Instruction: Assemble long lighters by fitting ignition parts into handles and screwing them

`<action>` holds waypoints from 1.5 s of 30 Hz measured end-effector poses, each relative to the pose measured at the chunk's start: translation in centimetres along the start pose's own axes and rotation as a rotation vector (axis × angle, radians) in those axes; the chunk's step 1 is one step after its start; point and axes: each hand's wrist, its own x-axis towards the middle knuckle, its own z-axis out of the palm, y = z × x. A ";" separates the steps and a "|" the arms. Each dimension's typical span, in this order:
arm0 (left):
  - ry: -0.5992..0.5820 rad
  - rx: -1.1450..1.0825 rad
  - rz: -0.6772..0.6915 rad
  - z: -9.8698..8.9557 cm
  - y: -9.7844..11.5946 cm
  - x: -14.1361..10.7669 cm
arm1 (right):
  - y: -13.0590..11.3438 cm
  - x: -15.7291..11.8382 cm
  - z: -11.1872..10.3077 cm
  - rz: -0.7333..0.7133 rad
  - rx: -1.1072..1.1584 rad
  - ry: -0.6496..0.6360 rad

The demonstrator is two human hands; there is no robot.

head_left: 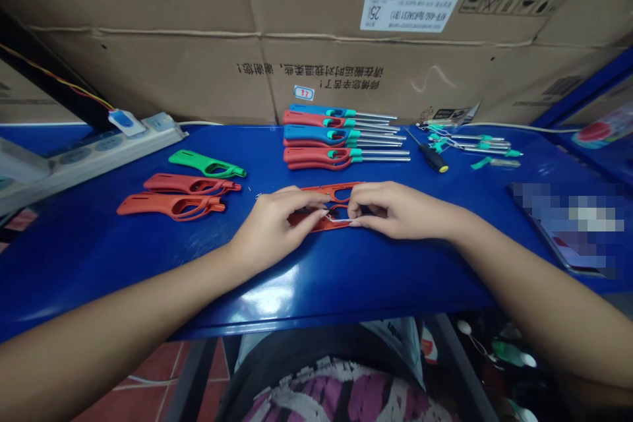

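Observation:
Two red-orange lighter shell halves (341,194) lie in the middle of the blue table, one behind the other, partly hidden by my hands. My left hand (283,219) is closed in a pinch at the left part of the nearer half, on a small dark piece beside a thin white wire (339,219). Over the right end of the shells, my right hand (390,210) is closed, thumb and fingertips together at the wire's right end. What exactly each set of fingertips grips is too small to make out.
Stacked lighters (321,135) stand behind my hands, with a screwdriver (434,157) and metal-tube parts (479,144) to their right. Loose shells (173,204) and a power strip (103,151) are left. A cardboard box (198,72) backs the table; a blurred flat object (558,224) lies right.

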 end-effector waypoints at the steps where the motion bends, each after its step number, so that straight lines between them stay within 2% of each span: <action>1: 0.000 -0.002 -0.002 0.0 0.0 0.0 | 0.0 0.0 0.0 0.002 0.006 -0.005; 6: -0.007 0.003 -0.014 0.0 -0.1 0.1 | 0.1 0.1 -0.1 0.012 0.035 -0.010; 15: -0.045 -0.012 -0.061 -0.2 -0.2 0.1 | 0.5 0.0 -0.1 -0.004 0.048 0.065; 23: -0.080 -0.009 -0.070 -0.3 -0.2 0.1 | 0.7 -0.1 -0.3 -0.002 0.080 0.049; 28: -0.067 -0.024 -0.074 -0.3 -0.2 0.1 | 0.4 -0.3 -0.6 -0.090 0.111 -0.006; 35: -0.058 -0.050 -0.103 0.0 -0.2 0.1 | 0.1 -0.1 -0.1 -0.106 -0.003 -0.031; 45: -0.104 0.086 0.013 -0.4 0.1 0.0 | 0.2 0.0 0.0 -0.091 -0.037 -0.040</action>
